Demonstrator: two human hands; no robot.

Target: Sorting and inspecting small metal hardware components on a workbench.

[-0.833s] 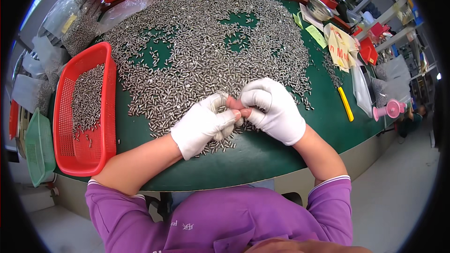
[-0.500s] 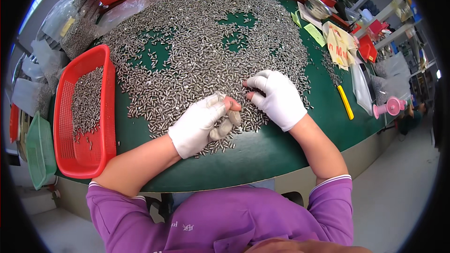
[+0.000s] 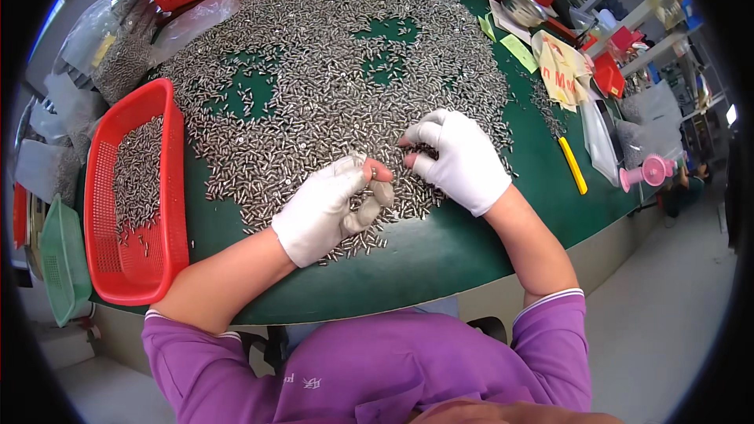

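Note:
Small shiny metal pins (image 3: 314, 71) cover much of the green tabletop in a thin, uneven layer. My left hand (image 3: 326, 208), in a white glove with bare fingertips, rests over the near edge of the layer. Its fingers are curled and thumb and forefinger meet; what they hold, if anything, is too small to make out. Just right of it, my right hand (image 3: 463, 161) is gloved the same way. Its thumb and forefinger reach down to the pins with a gap between the tips, and no pin shows between them.
At the left stands a red perforated basket (image 3: 174, 188) partly filled with pins, beside a green basket (image 3: 64, 259). Plastic bags (image 3: 126, 47) sit behind it. A yellow-handled tool (image 3: 572, 165), a printed cloth bag (image 3: 559, 71) and a pink fan (image 3: 652, 170) lie toward the right.
The whole view has shifted slightly, moving the table's things a little left in the picture. Both hands keep nearly the same places over the pins and much the same finger poses.

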